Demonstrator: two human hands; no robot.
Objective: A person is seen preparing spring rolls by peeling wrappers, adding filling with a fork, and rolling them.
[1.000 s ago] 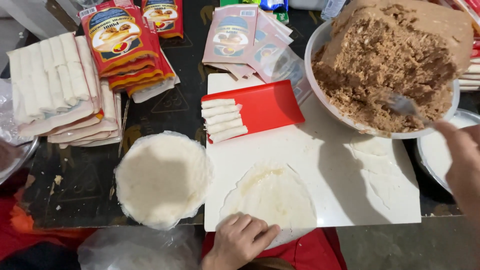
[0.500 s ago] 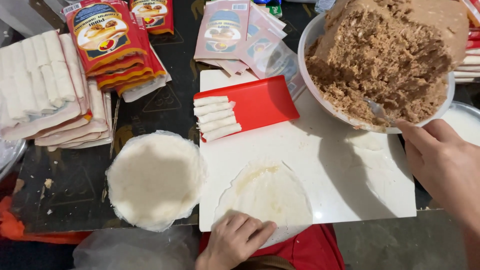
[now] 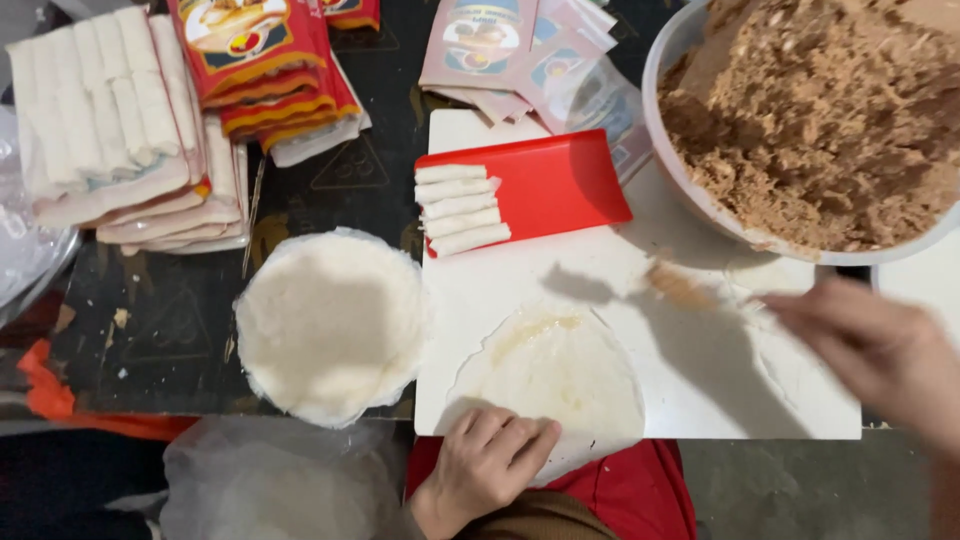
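The left hand [image 3: 487, 462] rests at the near edge of the white cutting board [image 3: 700, 400], fingers curled loosely and pressed flat on the near rim of a thin round wrapper [image 3: 555, 375], pinning it down rather than gripping it. The wrapper lies on the board's near left part, slightly overhanging the near edge, with a faint yellowish smear across its upper part. The right hand [image 3: 875, 350] is above the right side of the board, blurred; the fingers are drawn together around the handle of a utensil [image 3: 700, 290], whose far end carries a small load of brown filling just above the board, between the wrapper and the bowl. How tightly the fingers close cannot be told through the blur. A large white bowl [image 3: 690, 180] heaped with brown shredded filling [image 3: 830, 110] stands at the far right, its rim overlapping the board. A red tray [image 3: 560, 185] lies on the far part of the board, with five white rolled pieces [image 3: 460, 208] side by side on its left end. Left of the board, on the dark table [image 3: 150, 330], sits a round stack of wrappers [image 3: 330, 325]. Beyond it lie packs of white rolls [image 3: 110, 110], red packets [image 3: 265, 60] and pink packets [image 3: 510, 50].
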